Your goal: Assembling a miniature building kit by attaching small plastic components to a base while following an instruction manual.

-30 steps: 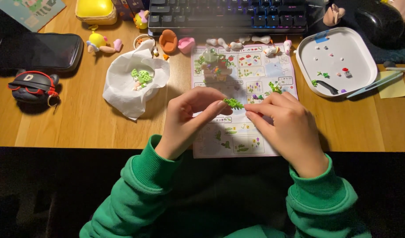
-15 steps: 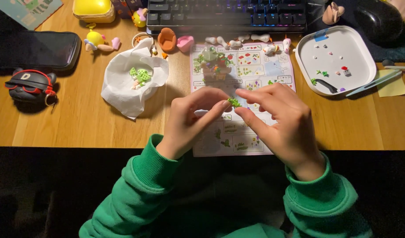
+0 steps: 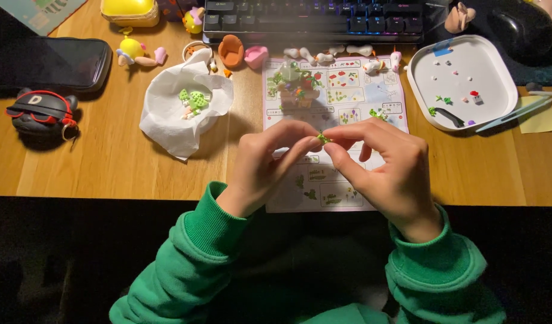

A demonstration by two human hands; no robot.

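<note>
My left hand [image 3: 267, 165] and my right hand [image 3: 381, 168] meet over a printed instruction sheet [image 3: 342, 90] on the wooden desk [image 3: 102, 162]. Both pinch one tiny green building piece [image 3: 322, 138] between their fingertips, held a little above the sheet. A small partly built model [image 3: 295, 86] of green, brown and red pieces stands on the sheet's upper left. Both arms wear green sleeves.
A white paper-lined bowl [image 3: 168, 117] with green pieces sits left of the sheet. A white tray [image 3: 498, 78] with small parts and a black tool lies at right. A keyboard [image 3: 312, 18], a phone [image 3: 51, 63], a black case [image 3: 39, 111] and small figurines line the back.
Both hands have shifted slightly with the green piece still pinched between them; my fingers have regripped it. Nothing else on the desk has moved.
</note>
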